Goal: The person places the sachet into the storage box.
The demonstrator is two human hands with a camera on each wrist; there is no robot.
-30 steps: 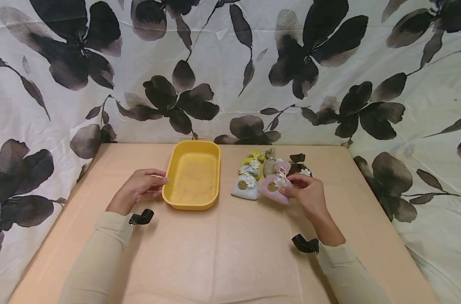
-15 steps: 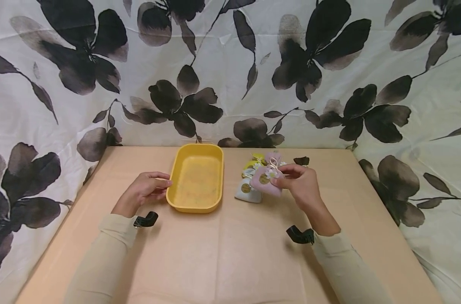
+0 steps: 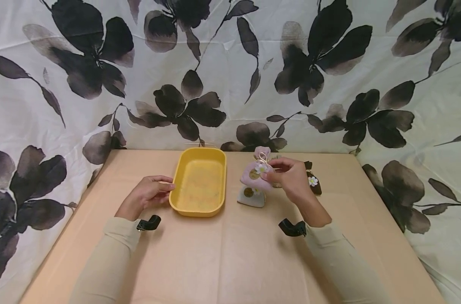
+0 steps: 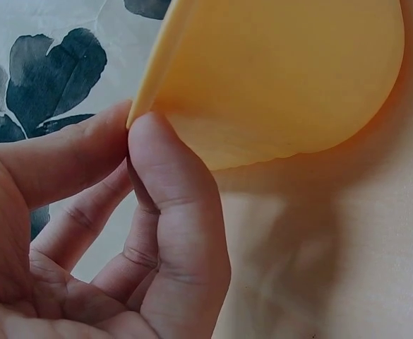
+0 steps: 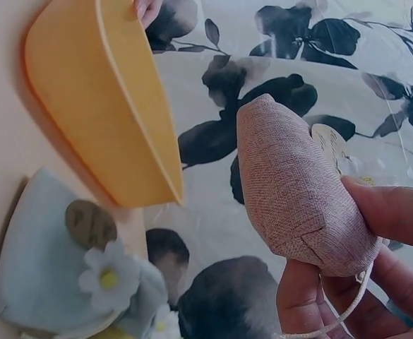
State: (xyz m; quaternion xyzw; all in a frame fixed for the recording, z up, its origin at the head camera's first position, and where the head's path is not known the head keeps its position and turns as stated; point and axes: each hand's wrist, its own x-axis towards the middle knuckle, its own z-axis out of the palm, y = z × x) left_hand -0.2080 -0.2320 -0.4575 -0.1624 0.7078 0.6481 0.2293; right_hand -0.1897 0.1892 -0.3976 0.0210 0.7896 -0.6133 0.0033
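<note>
Pink pouch [image 3: 255, 174] now lifted, right hand [image 3: 291, 179]

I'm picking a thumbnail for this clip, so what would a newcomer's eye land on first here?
Most likely the pink pouch with its daisy trim, held up off the table by the right hand just right of the yellow tray. Next comes that bright tray at the table's middle, its left rim pinched by the left hand. Behind everything hangs a white cloth with bold black flowers.
</note>
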